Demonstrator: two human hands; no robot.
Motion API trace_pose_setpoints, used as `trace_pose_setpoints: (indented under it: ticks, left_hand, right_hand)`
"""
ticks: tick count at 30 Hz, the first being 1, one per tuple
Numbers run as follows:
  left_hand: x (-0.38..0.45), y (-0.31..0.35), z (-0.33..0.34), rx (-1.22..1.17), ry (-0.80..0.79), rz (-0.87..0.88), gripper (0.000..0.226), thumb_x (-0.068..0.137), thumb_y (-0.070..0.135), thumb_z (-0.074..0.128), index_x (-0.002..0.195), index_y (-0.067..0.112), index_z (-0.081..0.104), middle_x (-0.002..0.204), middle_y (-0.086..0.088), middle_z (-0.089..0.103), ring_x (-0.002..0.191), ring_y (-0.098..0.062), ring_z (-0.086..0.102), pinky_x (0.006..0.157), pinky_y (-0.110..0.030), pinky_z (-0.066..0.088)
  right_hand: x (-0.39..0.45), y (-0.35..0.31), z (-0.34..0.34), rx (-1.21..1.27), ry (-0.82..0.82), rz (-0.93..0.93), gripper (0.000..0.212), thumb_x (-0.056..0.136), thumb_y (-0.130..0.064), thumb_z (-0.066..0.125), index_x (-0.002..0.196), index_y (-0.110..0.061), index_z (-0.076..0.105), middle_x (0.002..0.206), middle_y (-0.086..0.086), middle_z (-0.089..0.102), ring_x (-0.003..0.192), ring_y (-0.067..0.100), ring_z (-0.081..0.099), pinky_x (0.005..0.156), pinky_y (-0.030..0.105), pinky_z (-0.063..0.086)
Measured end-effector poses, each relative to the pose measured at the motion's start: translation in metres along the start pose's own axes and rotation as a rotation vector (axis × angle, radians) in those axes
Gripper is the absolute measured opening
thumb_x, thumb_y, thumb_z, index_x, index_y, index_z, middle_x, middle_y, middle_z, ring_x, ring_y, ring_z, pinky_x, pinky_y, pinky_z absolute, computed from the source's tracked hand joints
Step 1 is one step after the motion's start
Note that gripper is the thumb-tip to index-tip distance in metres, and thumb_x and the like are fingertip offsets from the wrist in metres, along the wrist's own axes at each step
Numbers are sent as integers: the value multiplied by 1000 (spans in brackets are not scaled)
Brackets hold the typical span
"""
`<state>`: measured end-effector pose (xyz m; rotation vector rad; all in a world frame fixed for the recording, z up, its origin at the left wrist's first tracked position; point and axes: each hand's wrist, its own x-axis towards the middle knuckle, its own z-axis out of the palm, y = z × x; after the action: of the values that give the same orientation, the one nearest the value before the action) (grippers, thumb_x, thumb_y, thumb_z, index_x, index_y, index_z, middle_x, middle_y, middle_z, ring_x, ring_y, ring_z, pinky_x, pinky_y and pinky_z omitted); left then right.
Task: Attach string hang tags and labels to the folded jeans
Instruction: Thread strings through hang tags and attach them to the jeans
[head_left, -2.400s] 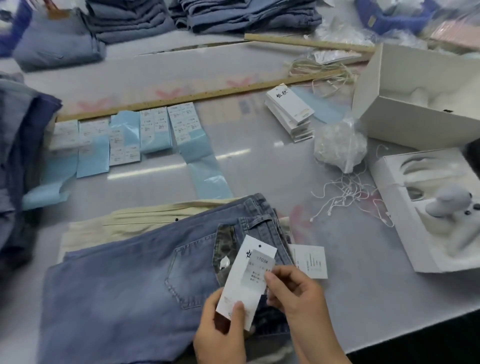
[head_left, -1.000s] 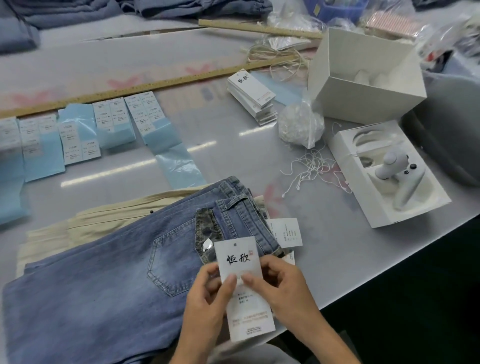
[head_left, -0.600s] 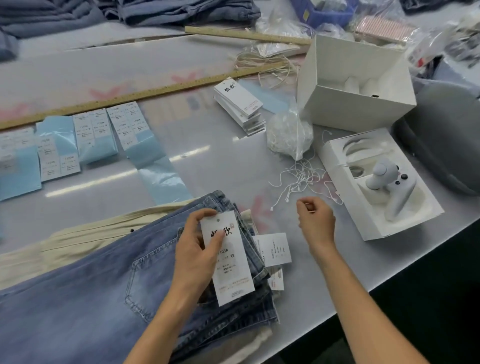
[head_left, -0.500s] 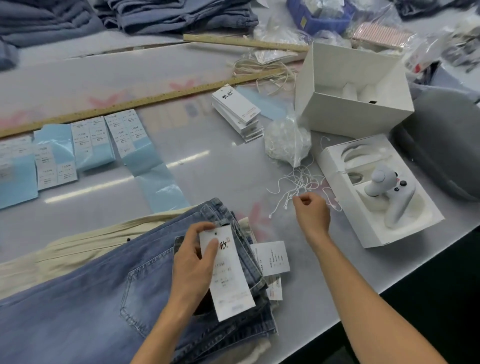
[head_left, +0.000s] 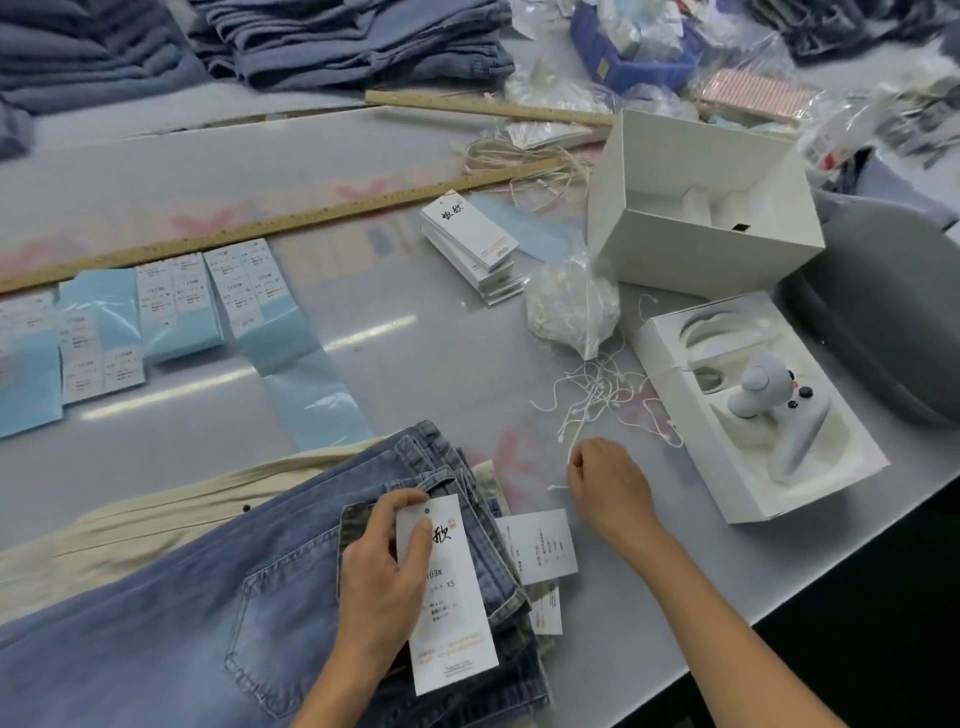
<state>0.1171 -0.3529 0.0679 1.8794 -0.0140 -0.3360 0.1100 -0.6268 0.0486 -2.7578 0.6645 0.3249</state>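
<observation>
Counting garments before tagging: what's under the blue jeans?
Beneath the blue jeans a cream folded garment sticks out along the far edge. White tags poke out near the waistband. Anything under the middle is covered.

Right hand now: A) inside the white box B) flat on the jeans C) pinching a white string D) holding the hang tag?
C: the right hand pinches one white string pulled from the loose strings on the table; the left hand holds the hang tag.
</observation>
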Motion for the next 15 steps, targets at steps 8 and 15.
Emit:
trace_pose_setpoints:
  ticks: [8,15]
  left_hand:
    - [1,0,0,-37,54,-50,18,94,24,71,91,38,61,83,11,72,63,-12,71,46,-28,55]
    - [9,2,-5,-117,67,-171,24,93,20,74,81,36,60,80,4,73,65,-14,71,48,-26,54]
  right_hand:
    - [-35,54,-5,123,-21,102,14,93,-22,60,104,-27,53,90,-7,57,85,18,57,69,32,42]
    - [6,16,9,383,159,328,12,91,-17,67,101,-10,66,106,9,61,99,29,59,88,38,48]
